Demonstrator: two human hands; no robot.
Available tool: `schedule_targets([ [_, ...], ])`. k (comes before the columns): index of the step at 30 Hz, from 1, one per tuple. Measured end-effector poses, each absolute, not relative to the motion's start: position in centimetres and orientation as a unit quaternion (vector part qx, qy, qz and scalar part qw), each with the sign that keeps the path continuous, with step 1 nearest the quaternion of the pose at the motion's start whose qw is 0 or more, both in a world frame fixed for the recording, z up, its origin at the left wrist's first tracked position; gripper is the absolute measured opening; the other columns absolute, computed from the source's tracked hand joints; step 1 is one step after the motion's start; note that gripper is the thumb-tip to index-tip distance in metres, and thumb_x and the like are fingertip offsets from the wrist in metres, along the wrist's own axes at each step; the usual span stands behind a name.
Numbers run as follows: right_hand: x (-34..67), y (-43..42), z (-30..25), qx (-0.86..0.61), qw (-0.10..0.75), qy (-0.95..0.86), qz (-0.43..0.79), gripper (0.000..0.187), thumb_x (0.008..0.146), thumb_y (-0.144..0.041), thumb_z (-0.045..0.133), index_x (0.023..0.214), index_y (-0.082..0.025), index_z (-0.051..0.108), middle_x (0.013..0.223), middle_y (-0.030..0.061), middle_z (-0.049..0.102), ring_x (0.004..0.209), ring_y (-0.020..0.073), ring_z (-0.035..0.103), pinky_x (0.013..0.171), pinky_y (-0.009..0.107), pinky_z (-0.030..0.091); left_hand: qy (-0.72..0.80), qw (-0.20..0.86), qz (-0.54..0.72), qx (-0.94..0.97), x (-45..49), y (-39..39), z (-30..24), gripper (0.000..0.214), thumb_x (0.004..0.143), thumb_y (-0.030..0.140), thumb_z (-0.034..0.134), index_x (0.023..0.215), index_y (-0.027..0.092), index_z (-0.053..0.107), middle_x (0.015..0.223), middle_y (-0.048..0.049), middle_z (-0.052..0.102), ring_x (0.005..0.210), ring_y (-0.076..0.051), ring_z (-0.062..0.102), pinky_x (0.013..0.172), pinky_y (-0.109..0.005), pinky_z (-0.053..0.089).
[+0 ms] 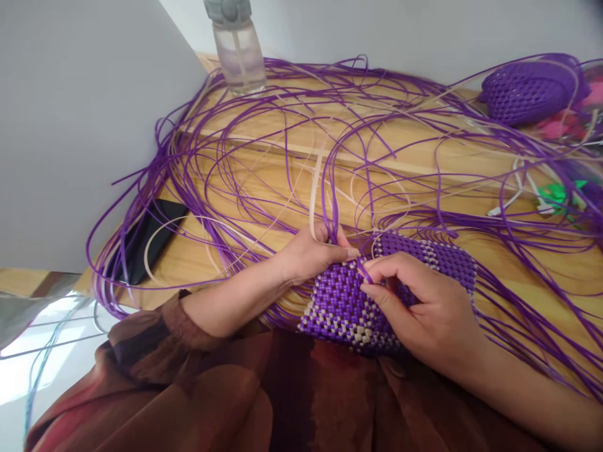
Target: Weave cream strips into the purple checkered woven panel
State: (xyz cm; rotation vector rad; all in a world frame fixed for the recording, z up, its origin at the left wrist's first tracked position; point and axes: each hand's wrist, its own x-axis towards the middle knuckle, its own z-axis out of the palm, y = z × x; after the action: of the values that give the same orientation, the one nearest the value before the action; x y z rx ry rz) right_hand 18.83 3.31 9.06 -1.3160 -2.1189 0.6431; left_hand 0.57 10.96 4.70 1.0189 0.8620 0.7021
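Note:
A purple and cream woven piece (342, 285) made of plastic strips lies at the table's near edge against my clothing. My left hand (313, 254) is closed at its upper edge, thumb pressed down, with purple strips and a cream strip (315, 194) rising from the fingers. Just to the right, my right hand (419, 298) pinches a short purple strip (363, 269) between thumb and index finger over the weave. Part of the weave is hidden under my right hand, and its right section (452, 270) shows beyond the knuckles.
Long loose purple strips (188, 169) spread over the wooden table (264, 169). A clear water bottle (239, 53) stands at the back left, a black phone (155, 242) under strips at left. A purple perforated woven item (530, 91), a white cable (518, 188) and a green object (558, 194) lie right.

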Motion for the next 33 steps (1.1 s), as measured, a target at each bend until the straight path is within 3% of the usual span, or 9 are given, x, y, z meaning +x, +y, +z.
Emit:
schedule_targets([
  [3,18.4,3.4,8.9,-0.518,0.249,-0.766,0.289,0.004,0.092,-0.019,0.058,0.090,-0.022,0.060,0.079,-0.0029,0.064,0.070,0.0099,0.058,0.067,0.024,0.043,0.404,0.681,0.331,0.514,0.5,10.8,4.4,0.020,0.069,0.027,0.074,0.067,0.013,0.061,0.066,-0.0011,0.061,0.063,-0.011,0.054,0.063,-0.027,0.041],
  [6,18.0,3.2,8.9,-0.549,0.211,-0.704,0.398,0.012,0.095,-0.028,0.057,0.084,-0.022,0.057,0.068,-0.0041,0.058,0.060,0.0099,0.054,0.059,0.024,0.042,0.413,0.652,0.331,0.543,0.5,10.8,4.1,0.019,0.070,0.027,0.074,0.068,0.013,0.061,0.070,-0.0027,0.064,0.067,-0.013,0.056,0.066,-0.028,0.044],
  [12,17.6,2.9,9.0,-0.576,0.214,-0.548,0.567,0.020,0.094,-0.040,0.058,0.087,-0.022,0.055,0.062,-0.0042,0.062,0.054,0.0103,0.057,0.053,0.022,0.047,0.393,0.699,0.314,0.507,0.2,11.3,4.4,0.023,0.071,0.030,0.076,0.072,0.012,0.063,0.064,0.0013,0.058,0.059,-0.008,0.048,0.059,-0.025,0.037],
  [16,17.5,3.2,9.5,-0.587,0.229,-0.517,0.580,0.021,0.091,-0.040,0.062,0.084,-0.020,0.056,0.067,-0.0010,0.067,0.055,0.0091,0.059,0.054,0.020,0.049,0.361,0.758,0.281,0.465,0.2,11.0,4.4,0.028,0.071,0.036,0.078,0.077,0.011,0.068,0.069,-0.0012,0.063,0.061,-0.009,0.052,0.061,-0.025,0.038],
  [19,17.4,3.5,9.7,-0.591,0.215,-0.488,0.605,0.023,0.090,-0.040,0.063,0.082,-0.020,0.055,0.067,0.0001,0.070,0.052,0.0084,0.059,0.052,0.019,0.047,0.395,0.746,0.288,0.453,0.6,10.5,4.0,0.030,0.067,0.038,0.080,0.075,0.012,0.067,0.066,-0.0009,0.062,0.059,-0.010,0.051,0.059,-0.026,0.038],
  [28,16.7,3.9,9.8,-0.600,0.139,-0.416,0.669,0.027,0.088,-0.047,0.058,0.084,-0.021,0.052,0.040,-0.0055,0.055,0.033,0.0083,0.042,0.038,0.018,0.033,0.402,0.685,0.324,0.513,0.8,10.3,3.2,0.024,0.072,0.034,0.076,0.074,0.013,0.066,0.065,0.0000,0.060,0.060,-0.009,0.049,0.061,-0.026,0.039],
  [31,17.9,4.6,10.6,-0.606,0.086,-0.485,0.625,0.031,0.089,-0.051,0.055,0.085,-0.021,0.058,0.046,-0.0020,0.060,0.037,0.0102,0.048,0.040,0.020,0.037,0.383,0.713,0.327,0.488,0.8,10.4,3.5,0.026,0.071,0.035,0.078,0.075,0.013,0.065,0.066,0.0006,0.059,0.059,-0.008,0.048,0.060,-0.025,0.037],
  [33,18.9,5.6,11.2,-0.622,0.083,-0.572,0.528,0.033,0.091,-0.051,0.054,0.086,-0.020,0.064,0.053,-0.0005,0.063,0.043,0.0109,0.052,0.043,0.022,0.039,0.379,0.725,0.324,0.474,0.8,10.3,3.8,0.026,0.070,0.034,0.078,0.075,0.012,0.065,0.065,0.0007,0.059,0.058,-0.008,0.048,0.060,-0.025,0.036],
])
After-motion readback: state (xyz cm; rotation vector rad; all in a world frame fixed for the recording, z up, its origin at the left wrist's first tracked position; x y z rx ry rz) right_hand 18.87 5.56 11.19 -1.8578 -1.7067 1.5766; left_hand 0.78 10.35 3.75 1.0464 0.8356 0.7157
